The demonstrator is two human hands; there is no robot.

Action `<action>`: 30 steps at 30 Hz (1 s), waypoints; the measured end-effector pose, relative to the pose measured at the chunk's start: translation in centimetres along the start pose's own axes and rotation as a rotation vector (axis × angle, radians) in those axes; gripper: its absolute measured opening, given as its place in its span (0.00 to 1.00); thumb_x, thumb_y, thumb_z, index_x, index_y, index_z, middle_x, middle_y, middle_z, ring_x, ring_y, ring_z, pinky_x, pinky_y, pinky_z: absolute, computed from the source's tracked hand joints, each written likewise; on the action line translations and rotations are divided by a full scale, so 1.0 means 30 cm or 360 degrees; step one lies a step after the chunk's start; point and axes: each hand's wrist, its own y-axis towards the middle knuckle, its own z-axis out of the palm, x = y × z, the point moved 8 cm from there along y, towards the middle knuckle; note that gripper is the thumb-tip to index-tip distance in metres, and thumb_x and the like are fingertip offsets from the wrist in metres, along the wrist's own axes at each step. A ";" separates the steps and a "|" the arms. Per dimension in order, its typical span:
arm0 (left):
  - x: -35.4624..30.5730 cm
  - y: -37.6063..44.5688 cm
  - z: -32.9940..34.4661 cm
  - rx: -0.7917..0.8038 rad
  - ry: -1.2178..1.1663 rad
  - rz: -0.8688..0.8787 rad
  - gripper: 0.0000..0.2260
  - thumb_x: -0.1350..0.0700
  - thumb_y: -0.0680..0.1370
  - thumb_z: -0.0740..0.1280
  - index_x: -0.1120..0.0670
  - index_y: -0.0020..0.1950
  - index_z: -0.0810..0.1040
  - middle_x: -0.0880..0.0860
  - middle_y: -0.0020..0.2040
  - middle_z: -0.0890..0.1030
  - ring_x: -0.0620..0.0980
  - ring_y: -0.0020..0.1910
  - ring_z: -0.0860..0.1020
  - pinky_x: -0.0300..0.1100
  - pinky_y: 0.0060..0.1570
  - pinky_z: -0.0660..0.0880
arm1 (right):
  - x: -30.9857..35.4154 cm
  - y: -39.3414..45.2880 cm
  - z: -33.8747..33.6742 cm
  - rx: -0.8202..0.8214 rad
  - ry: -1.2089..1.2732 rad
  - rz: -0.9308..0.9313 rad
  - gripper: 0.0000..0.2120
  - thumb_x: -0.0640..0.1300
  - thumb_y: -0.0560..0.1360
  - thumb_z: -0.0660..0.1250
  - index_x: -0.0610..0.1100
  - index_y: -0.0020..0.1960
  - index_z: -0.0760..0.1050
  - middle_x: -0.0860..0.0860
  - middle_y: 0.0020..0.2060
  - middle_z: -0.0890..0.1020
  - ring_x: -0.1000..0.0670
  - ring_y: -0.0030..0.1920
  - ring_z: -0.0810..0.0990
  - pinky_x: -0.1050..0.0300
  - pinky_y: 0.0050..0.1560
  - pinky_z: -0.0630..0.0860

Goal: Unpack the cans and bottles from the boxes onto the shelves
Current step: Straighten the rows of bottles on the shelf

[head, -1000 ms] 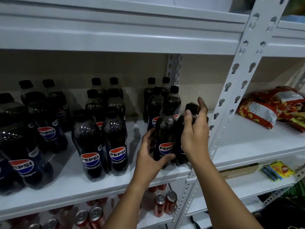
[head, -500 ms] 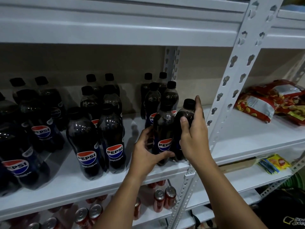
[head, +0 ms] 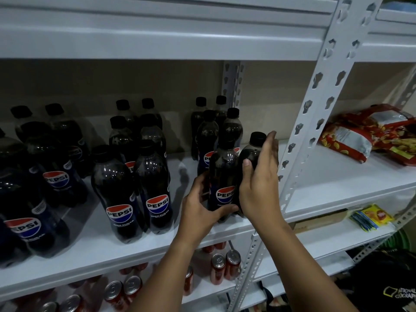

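My left hand (head: 200, 210) and right hand (head: 258, 183) each grip an upright dark plastic cola bottle (head: 252, 158), side by side, near the white metal shelf (head: 337, 188) edge.

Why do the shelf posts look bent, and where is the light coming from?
Head view: the wide-angle lens bows the white shelf post; small glints on the Pepsi bottles suggest light from above and in front; soft shadows fall behind them on the shelf; the left edge is dim and slightly smeared.
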 end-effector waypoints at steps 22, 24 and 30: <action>0.371 -0.448 -0.078 0.0046 0.0109 -0.0263 0.14 0.65 0.80 0.70 0.48 0.59 0.79 0.45 0.53 0.83 0.50 0.56 0.83 0.45 0.56 0.80 | -0.371 -0.611 0.165 0.0036 -0.0162 0.0151 0.12 0.38 0.82 0.63 0.46 0.64 0.76 0.55 0.54 0.77 0.58 0.56 0.78 0.53 0.56 0.78; 0.474 -0.437 -0.071 0.0002 0.0121 -0.0422 0.13 0.65 0.80 0.70 0.48 0.59 0.80 0.42 0.53 0.84 0.45 0.56 0.82 0.46 0.58 0.80 | -0.456 -0.640 0.213 0.0103 -0.0159 0.0182 0.12 0.36 0.81 0.63 0.46 0.63 0.76 0.56 0.54 0.78 0.58 0.56 0.78 0.54 0.57 0.78; 0.727 -0.364 -0.015 -0.0156 0.0277 -0.0659 0.13 0.60 0.79 0.71 0.41 0.54 0.79 0.40 0.41 0.84 0.38 0.39 0.82 0.38 0.43 0.77 | -0.696 -0.590 0.442 0.0445 -0.0268 0.0294 0.10 0.37 0.81 0.61 0.41 0.61 0.76 0.50 0.54 0.76 0.48 0.54 0.77 0.61 0.53 0.69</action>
